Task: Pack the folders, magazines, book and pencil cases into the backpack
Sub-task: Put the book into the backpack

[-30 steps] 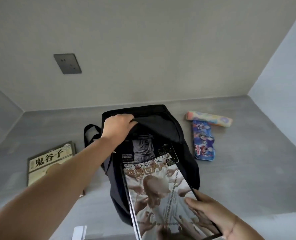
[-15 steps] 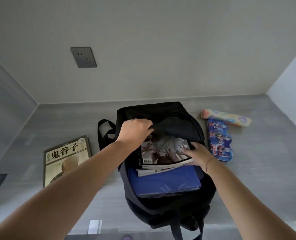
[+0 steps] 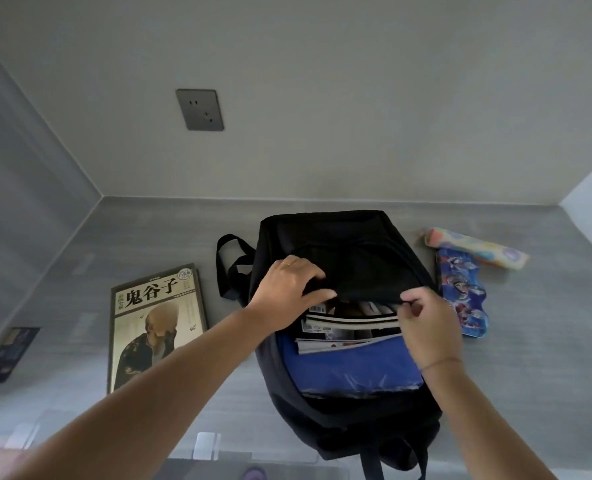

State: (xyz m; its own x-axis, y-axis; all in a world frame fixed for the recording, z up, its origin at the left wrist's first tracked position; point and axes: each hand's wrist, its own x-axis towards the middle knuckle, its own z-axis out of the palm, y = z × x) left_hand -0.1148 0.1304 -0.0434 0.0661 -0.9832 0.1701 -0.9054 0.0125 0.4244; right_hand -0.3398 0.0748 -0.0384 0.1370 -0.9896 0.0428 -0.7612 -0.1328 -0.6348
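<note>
Both grips pinching backpack flap (image 3: pixel 353 271), left hand (image 3: pixel 289 289), right hand (image 3: pixel 426 323); lift wide before fetching book (image 3: pixel 156 323) left of backpack (image 3: pixel 322 230)

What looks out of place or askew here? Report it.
Nothing stands out. Both hands hold the backpack flap open over magazines and a blue folder; the book lies flat beside it.

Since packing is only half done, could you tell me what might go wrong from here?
Both the left hand and right hand hold the backpack flap; letting go may close the opening. The magazines stick out above the blue folder, so the book could snag on them. The pencil cases may be forgotten.
</note>
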